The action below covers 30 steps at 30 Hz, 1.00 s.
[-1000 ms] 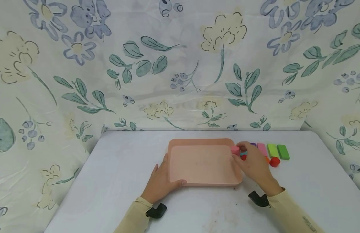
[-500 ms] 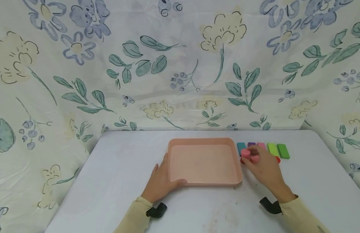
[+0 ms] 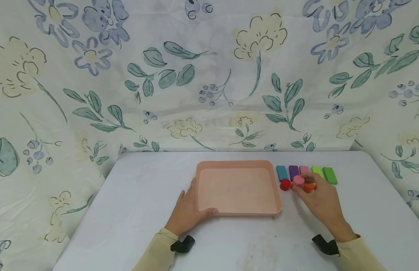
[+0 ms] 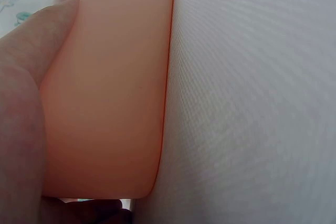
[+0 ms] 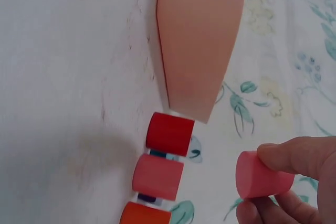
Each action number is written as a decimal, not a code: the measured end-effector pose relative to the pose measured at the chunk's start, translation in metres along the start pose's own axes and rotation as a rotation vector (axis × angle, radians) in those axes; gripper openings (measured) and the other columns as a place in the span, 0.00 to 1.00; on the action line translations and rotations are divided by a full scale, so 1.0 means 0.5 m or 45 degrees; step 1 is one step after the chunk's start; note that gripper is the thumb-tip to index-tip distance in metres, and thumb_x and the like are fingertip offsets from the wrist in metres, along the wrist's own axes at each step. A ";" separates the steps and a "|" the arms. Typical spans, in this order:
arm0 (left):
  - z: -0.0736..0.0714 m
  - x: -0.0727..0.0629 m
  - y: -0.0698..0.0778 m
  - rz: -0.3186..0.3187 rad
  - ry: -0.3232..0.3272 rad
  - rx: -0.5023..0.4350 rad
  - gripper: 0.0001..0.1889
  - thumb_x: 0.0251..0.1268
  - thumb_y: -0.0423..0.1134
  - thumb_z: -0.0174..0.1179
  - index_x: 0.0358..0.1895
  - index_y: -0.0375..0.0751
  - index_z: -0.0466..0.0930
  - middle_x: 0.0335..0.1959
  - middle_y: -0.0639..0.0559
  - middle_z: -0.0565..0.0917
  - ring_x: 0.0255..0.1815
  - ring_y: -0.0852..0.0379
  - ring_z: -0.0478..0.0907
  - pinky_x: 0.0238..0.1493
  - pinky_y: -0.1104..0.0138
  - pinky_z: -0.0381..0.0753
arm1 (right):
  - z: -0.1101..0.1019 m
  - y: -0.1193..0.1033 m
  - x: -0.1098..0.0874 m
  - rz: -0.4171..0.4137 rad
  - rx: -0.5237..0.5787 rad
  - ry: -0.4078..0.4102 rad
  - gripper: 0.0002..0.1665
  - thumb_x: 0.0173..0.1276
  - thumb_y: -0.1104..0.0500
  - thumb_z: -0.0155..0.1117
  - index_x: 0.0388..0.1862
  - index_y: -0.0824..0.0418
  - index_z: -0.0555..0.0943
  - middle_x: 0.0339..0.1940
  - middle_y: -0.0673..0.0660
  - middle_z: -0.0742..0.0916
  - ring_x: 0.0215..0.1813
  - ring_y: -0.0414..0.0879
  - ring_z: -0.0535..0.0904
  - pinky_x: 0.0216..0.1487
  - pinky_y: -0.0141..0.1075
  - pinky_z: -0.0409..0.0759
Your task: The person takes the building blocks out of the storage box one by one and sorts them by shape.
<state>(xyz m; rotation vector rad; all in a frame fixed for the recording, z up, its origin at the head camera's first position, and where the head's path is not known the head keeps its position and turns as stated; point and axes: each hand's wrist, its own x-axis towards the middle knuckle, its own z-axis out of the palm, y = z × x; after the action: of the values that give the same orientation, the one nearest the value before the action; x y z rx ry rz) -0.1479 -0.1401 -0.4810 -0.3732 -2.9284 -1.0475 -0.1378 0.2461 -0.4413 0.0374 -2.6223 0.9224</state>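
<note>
My left hand grips the front-left corner of a shallow peach tray, thumb over its front rim and fingers along its left side. The left wrist view shows that thumb against the tray's side wall. To the right, my right hand pinches a pink cylinder block between thumb and fingers, raised over a row of cylinders. In that row, a red cylinder is nearest the tray, followed by a second pink cylinder and an orange one. The hand hides the row's far end in the head view.
Behind the cylinders lie flat rectangular blocks: blue, purple, pink, lime and green. The white table meets a floral cloth at its back edge.
My right hand has moved right from the tray's right rim to above the row, carrying the pink cylinder. The blue and purple blocks have come into view. The left hand and tray have stayed put.
</note>
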 end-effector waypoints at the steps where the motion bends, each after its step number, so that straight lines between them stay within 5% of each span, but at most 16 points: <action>1: 0.000 0.000 0.001 0.000 0.000 -0.002 0.64 0.52 0.68 0.68 0.81 0.33 0.41 0.81 0.39 0.51 0.78 0.44 0.58 0.76 0.39 0.40 | -0.003 0.002 0.000 0.000 -0.003 0.009 0.27 0.61 0.58 0.76 0.56 0.69 0.78 0.46 0.70 0.87 0.37 0.56 0.79 0.29 0.34 0.75; 13: -0.001 0.002 0.003 -0.013 -0.012 -0.019 0.66 0.52 0.68 0.69 0.81 0.35 0.38 0.81 0.40 0.53 0.77 0.44 0.59 0.76 0.39 0.39 | -0.027 0.029 0.001 0.050 -0.034 0.087 0.27 0.62 0.60 0.74 0.56 0.71 0.77 0.46 0.72 0.85 0.35 0.56 0.79 0.23 0.32 0.69; 20: -0.002 0.001 0.004 -0.020 -0.011 -0.016 0.67 0.51 0.68 0.69 0.81 0.34 0.38 0.81 0.40 0.53 0.77 0.44 0.60 0.77 0.40 0.38 | -0.033 0.046 0.004 0.049 -0.048 0.114 0.27 0.63 0.59 0.73 0.55 0.72 0.75 0.46 0.74 0.85 0.23 0.50 0.70 0.19 0.33 0.65; 25: 0.000 0.002 0.003 -0.017 -0.003 -0.016 0.67 0.51 0.68 0.69 0.81 0.32 0.38 0.80 0.40 0.54 0.77 0.44 0.61 0.77 0.39 0.39 | -0.039 0.057 0.006 0.124 -0.067 0.118 0.29 0.64 0.60 0.72 0.58 0.74 0.74 0.48 0.74 0.84 0.36 0.62 0.78 0.35 0.46 0.78; 28: 0.000 0.002 0.002 -0.016 0.000 -0.012 0.67 0.51 0.69 0.68 0.81 0.32 0.38 0.80 0.40 0.55 0.76 0.44 0.61 0.76 0.39 0.40 | -0.043 0.064 0.008 0.159 -0.058 0.136 0.28 0.65 0.61 0.71 0.58 0.75 0.73 0.48 0.75 0.83 0.48 0.67 0.79 0.45 0.54 0.77; 30: -0.001 0.002 0.003 -0.018 -0.006 -0.007 0.67 0.51 0.69 0.68 0.81 0.33 0.38 0.80 0.40 0.54 0.77 0.44 0.61 0.77 0.39 0.39 | -0.046 0.069 0.010 0.155 -0.055 0.162 0.28 0.66 0.61 0.71 0.59 0.74 0.73 0.48 0.75 0.83 0.48 0.67 0.79 0.44 0.54 0.76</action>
<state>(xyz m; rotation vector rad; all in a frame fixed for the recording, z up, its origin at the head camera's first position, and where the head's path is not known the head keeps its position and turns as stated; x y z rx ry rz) -0.1483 -0.1390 -0.4796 -0.3555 -2.9369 -1.0584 -0.1398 0.2877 -0.4439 -0.1876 -2.5483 0.8765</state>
